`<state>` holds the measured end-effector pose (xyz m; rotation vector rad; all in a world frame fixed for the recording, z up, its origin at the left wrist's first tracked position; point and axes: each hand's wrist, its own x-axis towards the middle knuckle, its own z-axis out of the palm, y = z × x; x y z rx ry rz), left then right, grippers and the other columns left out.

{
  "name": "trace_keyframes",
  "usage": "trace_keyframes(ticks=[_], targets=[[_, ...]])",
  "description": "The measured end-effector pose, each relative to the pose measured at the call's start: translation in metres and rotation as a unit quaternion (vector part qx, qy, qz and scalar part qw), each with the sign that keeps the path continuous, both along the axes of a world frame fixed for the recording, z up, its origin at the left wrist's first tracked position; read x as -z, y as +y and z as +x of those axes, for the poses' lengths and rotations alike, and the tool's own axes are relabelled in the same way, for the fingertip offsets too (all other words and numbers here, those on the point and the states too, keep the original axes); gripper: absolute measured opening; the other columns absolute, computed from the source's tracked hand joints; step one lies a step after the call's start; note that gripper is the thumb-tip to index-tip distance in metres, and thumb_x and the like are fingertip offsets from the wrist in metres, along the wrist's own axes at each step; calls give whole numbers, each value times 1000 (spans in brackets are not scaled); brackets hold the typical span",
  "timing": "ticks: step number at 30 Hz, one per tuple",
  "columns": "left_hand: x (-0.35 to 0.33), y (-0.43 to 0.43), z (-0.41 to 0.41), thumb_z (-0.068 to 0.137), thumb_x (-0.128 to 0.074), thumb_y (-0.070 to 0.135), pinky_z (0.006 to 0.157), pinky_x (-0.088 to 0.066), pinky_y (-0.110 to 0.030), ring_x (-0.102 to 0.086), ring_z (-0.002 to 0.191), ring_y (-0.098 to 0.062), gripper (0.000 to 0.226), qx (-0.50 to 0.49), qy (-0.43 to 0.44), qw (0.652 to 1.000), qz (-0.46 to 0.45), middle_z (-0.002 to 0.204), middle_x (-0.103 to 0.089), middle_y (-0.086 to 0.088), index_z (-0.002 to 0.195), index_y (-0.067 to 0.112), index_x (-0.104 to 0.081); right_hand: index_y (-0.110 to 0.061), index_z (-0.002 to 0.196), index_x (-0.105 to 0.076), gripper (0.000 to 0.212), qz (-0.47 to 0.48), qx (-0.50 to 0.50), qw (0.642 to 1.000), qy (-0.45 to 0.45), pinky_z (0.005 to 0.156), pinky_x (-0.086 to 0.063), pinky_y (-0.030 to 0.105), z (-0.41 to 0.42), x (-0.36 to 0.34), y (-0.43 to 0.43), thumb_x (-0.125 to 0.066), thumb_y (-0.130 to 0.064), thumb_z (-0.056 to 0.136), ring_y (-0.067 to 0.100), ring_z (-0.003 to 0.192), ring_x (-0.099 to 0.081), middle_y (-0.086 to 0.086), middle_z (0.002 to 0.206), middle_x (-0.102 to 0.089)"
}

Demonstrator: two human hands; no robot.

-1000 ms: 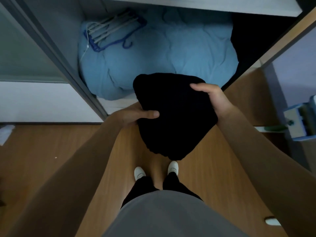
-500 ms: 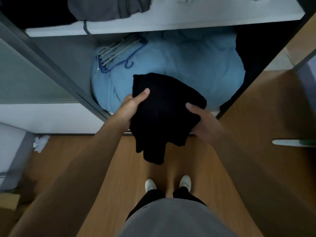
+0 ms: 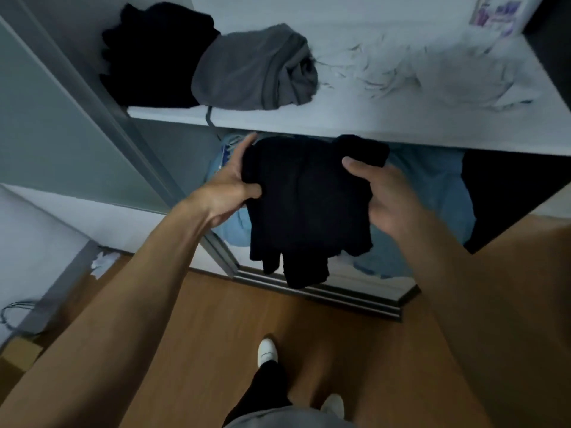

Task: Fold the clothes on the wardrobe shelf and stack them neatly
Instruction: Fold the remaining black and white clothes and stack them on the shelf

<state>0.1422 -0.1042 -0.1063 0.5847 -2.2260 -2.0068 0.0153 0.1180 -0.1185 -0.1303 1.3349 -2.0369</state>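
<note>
I hold a folded black garment [image 3: 309, 205] in front of the wardrobe, just below the white shelf [image 3: 340, 122]. My left hand [image 3: 228, 189] grips its left edge, thumb on top. My right hand [image 3: 383, 196] grips its right edge, thumb on top. Loose ends of the garment hang down below my hands. On the shelf lie a black garment [image 3: 154, 54] at the left, a crumpled grey garment [image 3: 256, 69] beside it, and a rumpled white garment [image 3: 432, 72] to the right.
A light blue duvet [image 3: 432, 193] fills the compartment under the shelf. The grey sliding door frame [image 3: 102, 118] runs diagonally at left. The door track [image 3: 340, 295] crosses the wooden floor [image 3: 216, 335]. My white shoes [image 3: 267, 350] stand below. A cardboard box [image 3: 18, 353] sits at far left.
The view has tilted up, so the shelf with its clothes is now in sight. Both hands have raised the black garment toward the shelf edge, keeping their hold.
</note>
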Motion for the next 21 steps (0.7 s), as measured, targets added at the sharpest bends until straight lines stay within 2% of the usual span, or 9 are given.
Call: trace_keyframes(ticks=[4,7,11,14,18,21], targets=[[-48,-30,-43,75,-49,-23,79,-56,-29,-64,109,-16,89,-85,107,990,-26,125,-57,0,146,31,-42,-6,112,-70,23,-22,14,998,50,75,-61,35,-35,-57,-44,-70,-14,91,26,97,-74,12,105,-76],[-87,-60,-85,70,-52,-15,74,-57,-27,-67,102,-15,80,-139,175,975,-3,118,-63,-3,139,25,-51,-6,115,-70,27,-44,32,995,81,76,-61,38,-62,-103,-86,-72,-16,90,29,98,-74,14,107,-76],[-149,-114,-145,66,-50,-12,69,-58,-28,-67,102,-25,71,-151,207,966,15,113,-66,-10,131,16,-56,-3,128,-62,36,-62,53,991,104,82,-60,41,-101,-170,-147,-66,-15,94,32,107,-69,19,120,-70],[-196,-150,-184,67,-46,-13,69,-59,-26,-65,103,-20,71,-144,260,955,-7,115,-64,-6,128,21,-57,0,132,-58,38,-97,65,984,135,94,-56,46,-132,-215,-190,-61,-15,97,35,112,-66,20,126,-66],[-237,-192,-218,61,-46,-11,76,-60,-27,-61,111,-16,77,-119,337,933,-38,122,-61,0,122,33,-58,-3,135,-57,38,-180,68,965,181,98,-54,48,-170,-247,-231,-59,-14,98,35,117,-64,18,131,-64],[-218,-221,-227,58,-45,-7,76,-59,-29,-62,110,-17,75,-114,313,942,-38,122,-62,0,113,41,-65,-6,131,-59,37,-166,65,968,175,95,-56,46,-189,-223,-249,-58,-9,94,33,113,-67,16,127,-66]])
